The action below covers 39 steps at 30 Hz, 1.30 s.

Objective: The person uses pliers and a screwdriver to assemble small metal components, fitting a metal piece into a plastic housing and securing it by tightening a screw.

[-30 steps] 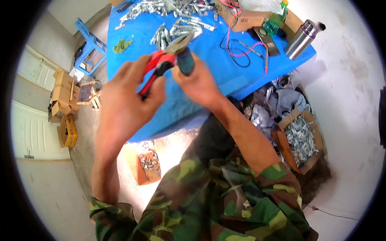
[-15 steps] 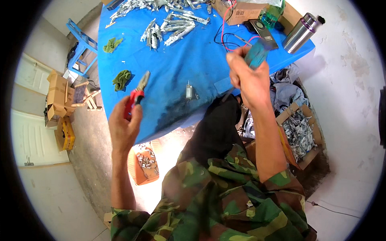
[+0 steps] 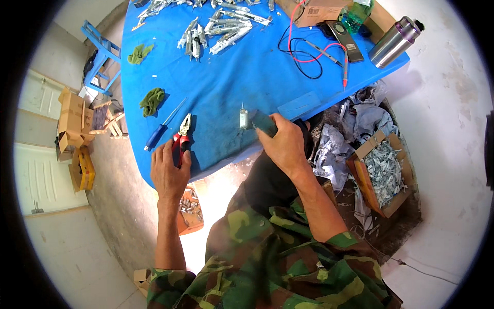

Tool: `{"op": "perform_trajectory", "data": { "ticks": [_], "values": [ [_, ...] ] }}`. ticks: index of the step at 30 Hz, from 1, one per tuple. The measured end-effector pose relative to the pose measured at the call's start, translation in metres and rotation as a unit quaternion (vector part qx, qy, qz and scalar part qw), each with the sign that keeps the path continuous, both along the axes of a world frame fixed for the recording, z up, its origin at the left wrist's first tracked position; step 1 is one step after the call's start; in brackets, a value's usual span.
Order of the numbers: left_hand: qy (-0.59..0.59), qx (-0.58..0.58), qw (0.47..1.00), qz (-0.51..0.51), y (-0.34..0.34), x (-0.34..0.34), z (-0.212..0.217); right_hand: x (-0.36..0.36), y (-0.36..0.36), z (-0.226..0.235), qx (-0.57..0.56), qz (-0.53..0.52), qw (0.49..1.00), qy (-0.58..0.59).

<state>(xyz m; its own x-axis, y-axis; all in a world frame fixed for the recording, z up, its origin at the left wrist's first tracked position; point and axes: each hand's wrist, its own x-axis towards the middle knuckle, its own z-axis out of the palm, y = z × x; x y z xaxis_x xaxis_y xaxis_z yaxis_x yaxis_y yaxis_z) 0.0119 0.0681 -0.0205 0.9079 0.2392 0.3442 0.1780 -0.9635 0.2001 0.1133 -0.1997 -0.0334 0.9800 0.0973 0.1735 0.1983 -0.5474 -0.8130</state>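
My left hand (image 3: 171,167) is closed around the red-and-black handles of a pair of pliers (image 3: 184,126), held low at the table's near edge with the jaws pointing away. Just left of the jaws lies a screwdriver (image 3: 156,135) with a blue handle. At the front edge my right hand (image 3: 286,145) grips a dark teal, block-like thing (image 3: 264,123) between thumb and fingers; its exact kind is unclear. Close to its left end rests a small silvery rectangular piece (image 3: 243,118) with a thin pin sticking up.
Two green cloths (image 3: 153,102) lie at the left. Silvery strips (image 3: 226,33) are heaped at the far side. Red and black test leads (image 3: 314,51), a dark flat device (image 3: 345,41) and a steel flask (image 3: 393,44) occupy the far right. Below stands a carton of scraps (image 3: 383,172).
My right hand has come down and left with the teal thing, from raised to the table edge. The left hand and pliers have lowered. A screwdriver now shows on the table.
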Motion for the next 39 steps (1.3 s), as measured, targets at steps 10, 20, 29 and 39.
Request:
{"op": "perform_trajectory", "data": {
  "ticks": [10,20,29,39],
  "values": [
    [-0.103,-0.011,0.991,-0.091,-0.040,0.002,0.007,0.005,0.011,-0.004,-0.070,-0.011,0.998,-0.005],
    [-0.063,-0.108,0.981,-0.150,-0.107,0.054,0.011,0.003,0.003,-0.005,0.151,-0.015,0.984,0.095],
    [-0.050,-0.202,0.974,-0.090,-0.108,0.073,-0.005,0.001,-0.005,-0.002,0.152,-0.015,0.984,0.096],
    [-0.041,-0.386,0.917,-0.090,-0.085,0.073,-0.024,-0.002,-0.006,0.001,0.138,-0.014,0.989,0.046]
  ]
}}
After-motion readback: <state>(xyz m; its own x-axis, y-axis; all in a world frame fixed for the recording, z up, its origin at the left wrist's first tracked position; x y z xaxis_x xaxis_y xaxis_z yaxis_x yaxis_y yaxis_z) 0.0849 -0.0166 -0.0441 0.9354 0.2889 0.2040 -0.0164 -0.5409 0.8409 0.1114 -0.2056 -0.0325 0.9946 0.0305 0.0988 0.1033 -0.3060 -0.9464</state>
